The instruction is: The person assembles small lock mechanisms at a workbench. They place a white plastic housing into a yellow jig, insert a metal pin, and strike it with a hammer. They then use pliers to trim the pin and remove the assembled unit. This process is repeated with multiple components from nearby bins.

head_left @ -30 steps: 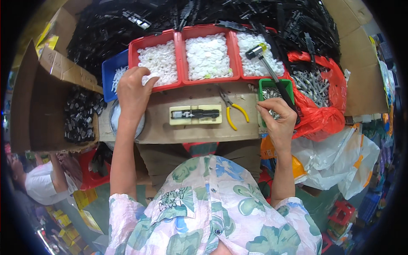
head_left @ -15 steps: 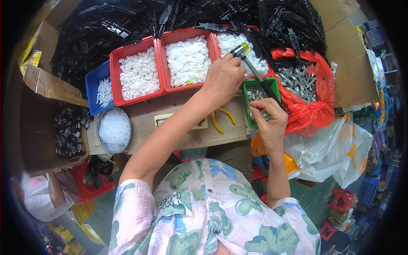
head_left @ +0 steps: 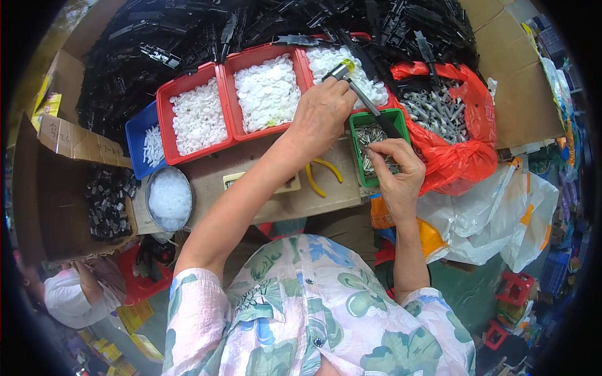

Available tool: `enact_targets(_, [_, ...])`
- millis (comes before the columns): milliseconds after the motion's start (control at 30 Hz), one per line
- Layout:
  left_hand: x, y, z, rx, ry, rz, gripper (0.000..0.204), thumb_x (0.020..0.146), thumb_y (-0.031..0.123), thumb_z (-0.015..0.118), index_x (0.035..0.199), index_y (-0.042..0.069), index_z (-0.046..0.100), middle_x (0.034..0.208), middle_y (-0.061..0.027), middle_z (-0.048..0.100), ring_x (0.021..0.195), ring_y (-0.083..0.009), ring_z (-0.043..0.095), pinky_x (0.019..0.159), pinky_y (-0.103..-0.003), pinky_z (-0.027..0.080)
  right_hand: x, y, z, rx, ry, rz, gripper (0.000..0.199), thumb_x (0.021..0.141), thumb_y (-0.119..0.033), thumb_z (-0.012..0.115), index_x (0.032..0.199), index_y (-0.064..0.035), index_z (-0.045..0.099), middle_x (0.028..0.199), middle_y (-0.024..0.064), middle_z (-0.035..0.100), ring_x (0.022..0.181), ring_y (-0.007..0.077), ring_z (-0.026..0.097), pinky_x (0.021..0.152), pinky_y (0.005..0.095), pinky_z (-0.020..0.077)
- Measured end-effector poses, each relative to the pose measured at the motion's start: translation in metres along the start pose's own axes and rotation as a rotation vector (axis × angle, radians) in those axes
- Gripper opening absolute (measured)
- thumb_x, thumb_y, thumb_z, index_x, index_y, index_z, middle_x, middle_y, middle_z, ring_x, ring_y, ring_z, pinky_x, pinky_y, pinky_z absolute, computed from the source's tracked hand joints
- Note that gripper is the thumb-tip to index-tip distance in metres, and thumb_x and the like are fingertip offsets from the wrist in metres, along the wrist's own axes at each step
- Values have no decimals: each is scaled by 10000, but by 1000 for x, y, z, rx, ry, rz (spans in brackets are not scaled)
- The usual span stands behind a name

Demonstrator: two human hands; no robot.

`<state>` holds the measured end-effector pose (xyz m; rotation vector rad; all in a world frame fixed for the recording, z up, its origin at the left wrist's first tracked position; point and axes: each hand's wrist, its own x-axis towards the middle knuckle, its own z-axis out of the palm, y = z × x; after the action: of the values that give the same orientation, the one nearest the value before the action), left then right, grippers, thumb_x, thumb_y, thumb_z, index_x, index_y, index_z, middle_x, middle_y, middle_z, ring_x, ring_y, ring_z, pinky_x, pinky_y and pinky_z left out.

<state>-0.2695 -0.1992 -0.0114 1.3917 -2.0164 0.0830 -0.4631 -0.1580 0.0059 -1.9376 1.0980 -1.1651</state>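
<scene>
My left hand (head_left: 323, 114) is closed round a long black plastic part (head_left: 370, 103) with a silvery section and a yellow-green tip. The part slants over the right-hand white pieces and reaches across the green tray (head_left: 401, 116). Small metal pins (head_left: 371, 135) fill that tray. Above its near right side, my right hand (head_left: 399, 172) has thumb and forefinger pinched together; whatever lies between them is too small to make out. Yellow-handled pliers (head_left: 324, 178) rest on the table below my left wrist.
Red trays (head_left: 231, 100) hold white discs and small pieces. A blue tray (head_left: 133, 133), a round metal bowl (head_left: 190, 210) and a red bag (head_left: 467, 169) of grey parts flank them. Black parts (head_left: 182, 31) are heaped behind. Another person (head_left: 78, 297) sits at lower left.
The whole view has shifted slightly, with the trays appearing a little farther left. My left hand keeps its grip on the black part, and my right fingers stay pinched over the green tray.
</scene>
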Motion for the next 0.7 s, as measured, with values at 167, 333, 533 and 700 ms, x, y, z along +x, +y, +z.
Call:
enact_targets(167, [-5,10,-25,-376,51,-184,114,823,16,698,894,2,610,833,-71,624,809,-208,629,682,-336,501,3,-3,-4,2,16,-11,134,808,89,701,924,23,716,869,105,688,767,184,667,704,297,524])
enact_targets(333, [-49,23,-55,-1273,66,-869,125,900,63,719,990,0,659,863,-37,694,750,-112,629,678,-257,490,8,-16,10,31,-16,-102,146,795,85,711,923,16,711,878,120,683,766,219,679,698,311,528])
enact_targets(533, [-98,27,-55,-1975,197,-1171,215,921,44,690,1126,-5,650,976,-75,698,839,-148,690,735,-219,575,2,-38,40,25,-124,-212,174,777,57,716,937,-13,705,856,109,641,770,272,657,663,360,518])
enact_targets(700, [-113,31,-56,-1949,264,-1166,194,915,41,697,1103,16,662,953,-66,703,831,-139,680,744,-235,549,-3,-44,50,-49,-200,-254,188,771,49,709,945,-21,705,844,109,623,759,281,637,645,379,506])
